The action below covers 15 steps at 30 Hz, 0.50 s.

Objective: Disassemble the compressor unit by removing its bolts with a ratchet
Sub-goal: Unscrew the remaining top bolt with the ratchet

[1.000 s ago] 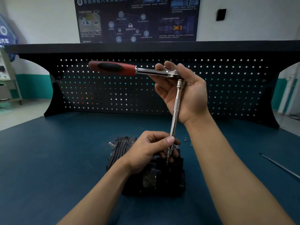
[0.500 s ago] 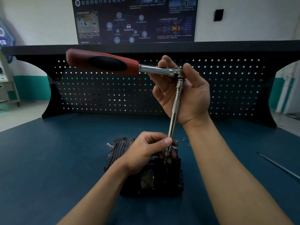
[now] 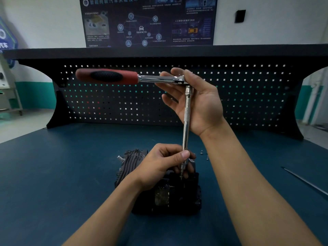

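Note:
A black finned compressor unit [image 3: 160, 197] sits on the blue bench in the middle of the head view. A ratchet [image 3: 124, 78] with a red and black handle points left at chest height. Its long chrome extension bar [image 3: 186, 119] runs straight down to the top of the compressor. My right hand [image 3: 197, 102] holds the ratchet head, thumb over the top and fingers under the shank. My left hand [image 3: 163, 162] pinches the lower end of the extension bar just above the compressor. The bolt under the bar's tip is hidden by my fingers.
Small loose bolts [image 3: 204, 154] lie on the bench just behind the compressor on the right. A thin metal rod [image 3: 305, 181] lies at the right edge. A black pegboard back panel [image 3: 124, 103] stands along the far side of the bench [image 3: 53, 174].
The ratchet handle has swung a little, first nearer to the camera on the left and then back. Both hands keep their hold and the extension bar stays on the compressor.

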Motion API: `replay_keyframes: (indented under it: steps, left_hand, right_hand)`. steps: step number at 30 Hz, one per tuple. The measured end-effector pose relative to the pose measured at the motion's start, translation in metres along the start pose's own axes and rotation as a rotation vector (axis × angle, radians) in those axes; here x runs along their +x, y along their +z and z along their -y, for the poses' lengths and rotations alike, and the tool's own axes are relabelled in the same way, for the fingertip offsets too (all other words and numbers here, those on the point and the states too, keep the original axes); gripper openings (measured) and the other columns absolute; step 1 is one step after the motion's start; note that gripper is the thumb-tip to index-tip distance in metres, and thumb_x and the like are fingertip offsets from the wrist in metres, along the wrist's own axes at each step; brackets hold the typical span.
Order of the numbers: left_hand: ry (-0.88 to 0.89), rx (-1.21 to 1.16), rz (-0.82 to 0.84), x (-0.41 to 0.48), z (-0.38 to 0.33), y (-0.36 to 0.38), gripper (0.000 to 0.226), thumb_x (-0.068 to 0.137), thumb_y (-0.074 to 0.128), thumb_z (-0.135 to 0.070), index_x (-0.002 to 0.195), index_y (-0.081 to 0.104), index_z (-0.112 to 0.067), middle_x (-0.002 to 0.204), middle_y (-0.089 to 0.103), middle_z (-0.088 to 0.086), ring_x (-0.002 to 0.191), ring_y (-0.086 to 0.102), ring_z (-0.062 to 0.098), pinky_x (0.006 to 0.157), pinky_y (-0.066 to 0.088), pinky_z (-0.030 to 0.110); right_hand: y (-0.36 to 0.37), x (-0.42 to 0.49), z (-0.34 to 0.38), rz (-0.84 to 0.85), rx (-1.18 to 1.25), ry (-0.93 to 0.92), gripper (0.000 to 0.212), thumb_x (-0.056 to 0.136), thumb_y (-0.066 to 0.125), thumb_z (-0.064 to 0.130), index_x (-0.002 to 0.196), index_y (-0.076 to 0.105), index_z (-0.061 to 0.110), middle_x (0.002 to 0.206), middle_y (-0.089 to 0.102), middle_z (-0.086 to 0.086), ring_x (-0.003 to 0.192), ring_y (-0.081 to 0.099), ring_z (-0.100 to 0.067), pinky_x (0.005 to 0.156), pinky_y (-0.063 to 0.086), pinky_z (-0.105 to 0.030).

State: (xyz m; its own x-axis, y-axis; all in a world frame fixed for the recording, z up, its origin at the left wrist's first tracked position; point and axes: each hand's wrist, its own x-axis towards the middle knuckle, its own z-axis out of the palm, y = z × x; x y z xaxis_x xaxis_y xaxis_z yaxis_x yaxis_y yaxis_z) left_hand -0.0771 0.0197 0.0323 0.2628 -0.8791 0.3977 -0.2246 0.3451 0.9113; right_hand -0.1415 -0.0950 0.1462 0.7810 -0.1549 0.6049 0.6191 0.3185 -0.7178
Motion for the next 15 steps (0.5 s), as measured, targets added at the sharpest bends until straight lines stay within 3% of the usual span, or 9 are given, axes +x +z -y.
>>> replay_keyframes:
  steps: [6,9,11,13,15]
  left_hand:
    - [-0.011,-0.014,0.004,0.0,-0.001,0.0,0.022,0.09,0.064,-0.038,0.093,0.076,-0.02,0.08,0.072,0.009,0.067,0.066,0.021,0.067,0.051,0.029]
    - [-0.016,-0.038,0.004,0.0,-0.002,0.0,0.022,0.09,0.064,-0.036,0.092,0.077,-0.019,0.079,0.072,0.009,0.066,0.066,0.021,0.066,0.051,0.026]
    - [-0.018,-0.05,0.003,-0.001,-0.002,0.001,0.023,0.09,0.064,-0.036,0.093,0.076,-0.016,0.079,0.071,0.009,0.066,0.066,0.021,0.066,0.051,0.026]
    - [-0.021,-0.047,0.002,-0.001,-0.002,0.0,0.024,0.091,0.064,-0.034,0.095,0.075,-0.013,0.08,0.071,0.01,0.067,0.065,0.021,0.067,0.052,0.027]
    - [-0.026,-0.043,-0.001,0.0,-0.002,0.0,0.023,0.094,0.064,-0.03,0.097,0.075,-0.011,0.08,0.071,0.011,0.067,0.065,0.022,0.067,0.052,0.027]
  right_hand:
    - [0.017,0.0,-0.001,-0.186,-0.375,-0.088,0.005,0.099,0.058,0.018,0.101,0.061,0.014,0.108,0.076,-0.011,0.101,0.074,-0.026,0.089,0.048,-0.037]
    - [0.024,0.002,-0.006,-0.317,-0.523,-0.172,0.004,0.096,0.066,0.014,0.091,0.065,0.015,0.105,0.075,-0.018,0.094,0.075,-0.028,0.072,0.053,-0.022]
    - [0.025,0.003,-0.008,-0.408,-0.633,-0.245,0.004,0.093,0.07,0.013,0.091,0.067,0.01,0.099,0.072,-0.022,0.09,0.072,-0.033,0.067,0.056,-0.025]
    - [0.023,0.004,-0.01,-0.5,-0.802,-0.325,0.008,0.092,0.072,0.017,0.09,0.068,0.009,0.079,0.07,-0.01,0.074,0.069,-0.023,0.068,0.057,-0.031]
    - [0.021,0.004,-0.011,-0.588,-0.975,-0.398,0.009,0.091,0.072,0.022,0.084,0.066,0.019,0.062,0.06,0.01,0.06,0.06,-0.005,0.062,0.053,-0.026]
